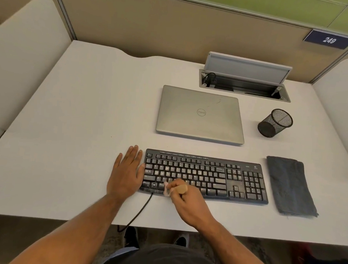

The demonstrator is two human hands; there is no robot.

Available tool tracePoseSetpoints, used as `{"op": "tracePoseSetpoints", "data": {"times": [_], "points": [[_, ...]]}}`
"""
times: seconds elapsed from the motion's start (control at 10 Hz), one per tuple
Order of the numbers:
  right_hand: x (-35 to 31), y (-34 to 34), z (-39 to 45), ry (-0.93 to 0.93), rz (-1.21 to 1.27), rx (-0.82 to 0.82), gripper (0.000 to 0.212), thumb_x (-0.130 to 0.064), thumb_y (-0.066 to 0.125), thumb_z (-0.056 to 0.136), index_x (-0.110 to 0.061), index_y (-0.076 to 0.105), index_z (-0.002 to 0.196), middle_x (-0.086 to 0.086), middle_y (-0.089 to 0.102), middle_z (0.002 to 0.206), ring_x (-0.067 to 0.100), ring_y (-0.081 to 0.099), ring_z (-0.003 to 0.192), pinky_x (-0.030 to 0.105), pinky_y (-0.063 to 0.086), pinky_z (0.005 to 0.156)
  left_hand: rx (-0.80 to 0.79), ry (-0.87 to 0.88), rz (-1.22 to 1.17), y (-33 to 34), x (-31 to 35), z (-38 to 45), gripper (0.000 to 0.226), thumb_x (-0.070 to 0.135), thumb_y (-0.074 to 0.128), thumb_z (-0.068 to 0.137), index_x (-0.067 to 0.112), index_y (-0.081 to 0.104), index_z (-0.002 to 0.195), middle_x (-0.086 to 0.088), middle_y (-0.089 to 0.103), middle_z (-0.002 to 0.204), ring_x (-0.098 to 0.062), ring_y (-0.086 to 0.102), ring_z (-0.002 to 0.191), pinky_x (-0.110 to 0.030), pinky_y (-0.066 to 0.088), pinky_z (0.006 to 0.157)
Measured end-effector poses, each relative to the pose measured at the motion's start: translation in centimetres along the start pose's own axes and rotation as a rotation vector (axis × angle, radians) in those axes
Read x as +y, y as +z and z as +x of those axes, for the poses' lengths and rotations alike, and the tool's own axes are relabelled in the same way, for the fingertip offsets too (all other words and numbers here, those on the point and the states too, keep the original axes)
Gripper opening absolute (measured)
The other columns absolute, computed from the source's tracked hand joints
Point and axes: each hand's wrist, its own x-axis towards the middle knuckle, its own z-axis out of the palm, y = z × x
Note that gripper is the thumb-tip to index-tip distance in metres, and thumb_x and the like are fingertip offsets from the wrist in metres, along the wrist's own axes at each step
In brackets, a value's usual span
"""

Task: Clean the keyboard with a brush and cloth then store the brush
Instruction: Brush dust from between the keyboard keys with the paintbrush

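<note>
A dusty black keyboard (211, 176) lies near the front of the white desk (80, 111). My right hand (188, 204) grips a small brush (176, 189) by its wooden handle, and the pale bristles touch the keyboard's bottom row at its left end. My left hand (125, 171) lies flat on the desk, fingers straight, with its thumb side against the keyboard's left edge. A folded dark grey cloth (289, 185) rests on the desk just right of the keyboard. A black mesh pen cup (274, 123) stands behind the cloth, with nothing visible inside.
A closed silver laptop (200, 114) lies behind the keyboard. Behind it, a cable hatch (245, 83) in the desk stands open. The keyboard's black cable (139, 212) runs off the desk's front edge. Beige partitions wall the desk at the back and sides.
</note>
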Motion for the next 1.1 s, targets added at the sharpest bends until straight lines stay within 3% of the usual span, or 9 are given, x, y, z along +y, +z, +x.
{"op": "tracePoseSetpoints", "data": {"times": [0.1, 0.2, 0.3, 0.4, 0.5, 0.7, 0.8, 1.0, 1.1], "points": [[-0.1, -0.3, -0.1, -0.012, 0.001, 0.001, 0.022, -0.028, 0.045, 0.107, -0.035, 0.065, 0.101, -0.019, 0.068, 0.094, -0.004, 0.062, 0.081, 0.015, 0.042, 0.069, 0.006, 0.006, 0.004, 0.0, 0.0, 0.0, 0.067, 0.046, 0.013, 0.103, 0.015, 0.032, 0.159, 0.0, 0.021, 0.169, -0.013, 0.011, 0.157, -0.045, 0.013, 0.127], [-0.4, -0.1, 0.1, -0.026, -0.021, 0.066, 0.021, -0.035, 0.044, 0.109, -0.032, 0.064, 0.115, -0.021, 0.069, 0.106, -0.003, 0.064, 0.09, 0.014, 0.047, 0.072, 0.017, 0.011, 0.011, 0.1, -0.1, -0.1, 0.065, 0.044, 0.017, 0.104, 0.014, 0.035, 0.158, -0.002, 0.024, 0.168, -0.015, 0.015, 0.156, -0.045, 0.015, 0.127], [-0.5, 0.4, 0.1, -0.031, -0.093, 0.034, 0.022, -0.04, 0.042, 0.108, -0.032, 0.062, 0.112, -0.017, 0.069, 0.107, 0.003, 0.065, 0.092, 0.021, 0.052, 0.077, 0.009, 0.009, 0.016, 0.1, -0.1, -0.1, 0.066, 0.045, 0.014, 0.104, 0.015, 0.032, 0.159, -0.001, 0.021, 0.169, -0.014, 0.012, 0.157, -0.044, 0.012, 0.127], [-0.6, 0.4, -0.3, -0.038, -0.09, 0.009, 0.02, -0.034, 0.045, 0.106, -0.028, 0.064, 0.108, -0.023, 0.064, 0.101, -0.001, 0.063, 0.089, 0.016, 0.048, 0.074, 0.004, 0.006, 0.018, 0.0, 0.0, 0.0, 0.067, 0.046, 0.013, 0.104, 0.015, 0.031, 0.16, -0.001, 0.02, 0.169, -0.014, 0.011, 0.157, -0.044, 0.011, 0.128], [-0.3, 0.5, -0.5, -0.05, -0.083, 0.088, 0.018, -0.035, 0.044, 0.107, -0.031, 0.062, 0.109, -0.023, 0.064, 0.102, -0.001, 0.063, 0.091, 0.014, 0.048, 0.073, 0.002, 0.004, 0.013, 0.0, -0.1, 0.0, 0.066, 0.046, 0.013, 0.103, 0.015, 0.03, 0.16, -0.001, 0.019, 0.169, -0.014, 0.01, 0.157, -0.043, 0.01, 0.128], [0.5, 1.7, -1.1, -0.114, -0.17, 0.016, 0.015, -0.037, 0.046, 0.105, -0.032, 0.058, 0.112, -0.013, 0.068, 0.101, 0.005, 0.062, 0.089, 0.026, 0.054, 0.078, -0.011, 0.0, 0.017, -0.1, 0.1, -0.1, 0.067, 0.047, 0.01, 0.103, 0.016, 0.027, 0.161, 0.0, 0.016, 0.169, -0.013, 0.007, 0.157, -0.043, 0.01, 0.128], [0.4, 1.4, -1.1, -0.131, -0.135, 0.001, 0.017, -0.037, 0.047, 0.106, -0.032, 0.06, 0.115, -0.015, 0.069, 0.106, 0.003, 0.063, 0.093, 0.019, 0.052, 0.078, -0.013, 0.001, 0.018, -0.1, 0.0, -0.1, 0.067, 0.047, 0.01, 0.103, 0.016, 0.027, 0.161, 0.0, 0.016, 0.169, -0.013, 0.008, 0.157, -0.044, 0.011, 0.128], [1.3, 2.0, -1.5, -0.154, -0.116, 0.087, 0.023, -0.04, 0.044, 0.099, -0.031, 0.061, 0.111, -0.017, 0.068, 0.1, 0.004, 0.063, 0.087, 0.022, 0.053, 0.074, -0.01, -0.002, 0.008, -0.2, 0.1, -0.1, 0.068, 0.047, 0.01, 0.103, 0.016, 0.03, 0.16, -0.001, 0.019, 0.169, -0.014, 0.01, 0.157, -0.045, 0.013, 0.127], [0.7, 2.9, -1.5, -0.205, -0.158, -0.03, 0.024, -0.039, 0.046, 0.104, -0.03, 0.059, 0.121, -0.013, 0.069, 0.112, 0.005, 0.063, 0.095, 0.026, 0.054, 0.082, -0.016, -0.004, -0.01, -0.4, 0.2, -0.1, 0.07, 0.049, 0.007, 0.102, 0.017, 0.027, 0.16, 0.0, 0.016, 0.169, -0.013, 0.008, 0.157, -0.044, 0.009, 0.128]]}}
